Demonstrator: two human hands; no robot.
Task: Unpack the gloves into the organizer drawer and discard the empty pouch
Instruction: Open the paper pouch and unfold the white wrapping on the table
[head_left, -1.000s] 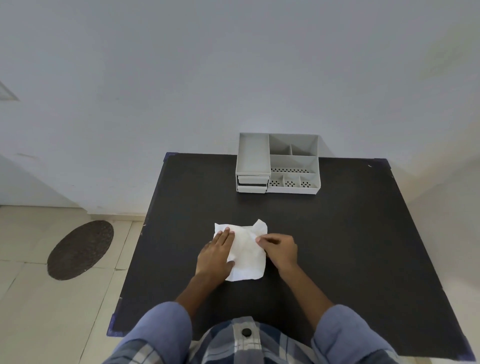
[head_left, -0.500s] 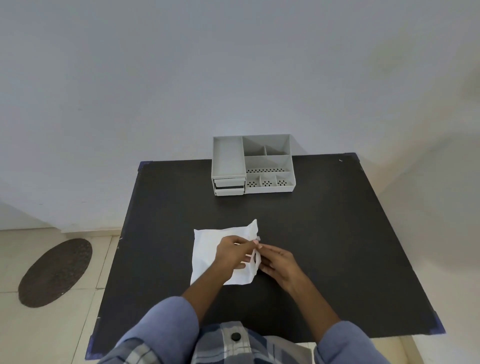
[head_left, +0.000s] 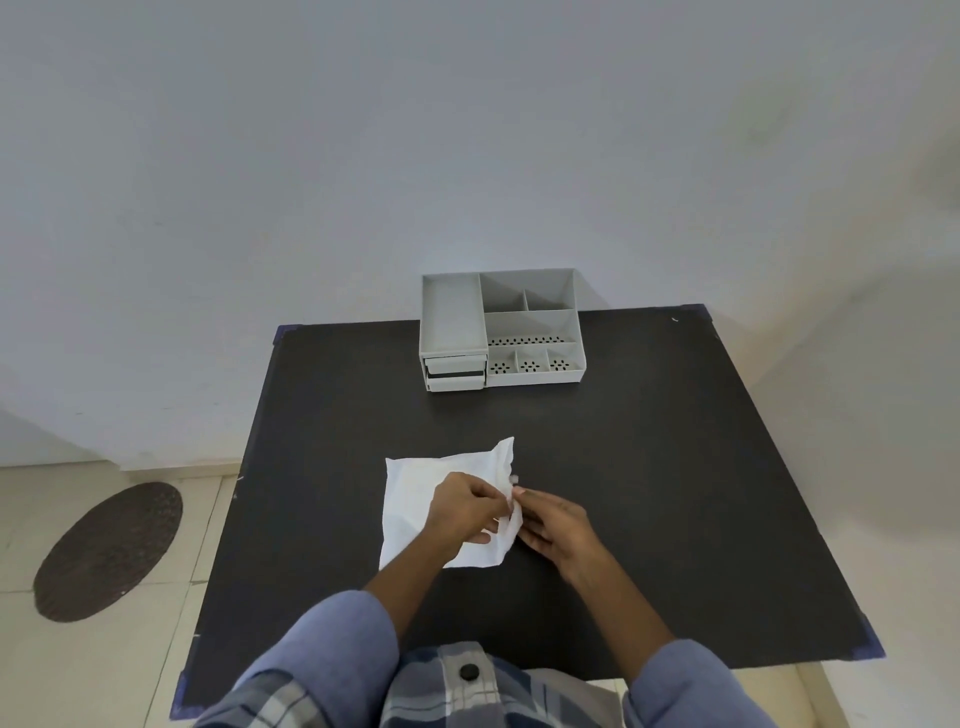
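A white pouch (head_left: 415, 493) lies flat on the black table (head_left: 649, 467), near its middle front. My left hand (head_left: 462, 512) rests on the pouch and pinches its right edge. My right hand (head_left: 553, 522) pinches the same edge from the right side, fingertips meeting the left hand's. The gloves are not visible. A grey organizer (head_left: 501, 327) stands at the table's far edge against the wall, with two small drawers (head_left: 454, 374) stacked at its left front; the upper drawer looks slightly pulled out.
A white wall rises behind the table. A dark oval mat (head_left: 109, 551) lies on the tiled floor to the left. The table's corners carry blue tape.
My left hand moved from the pouch's left part to its right edge and now pinches it beside my right hand. The camera view shifted to the right.
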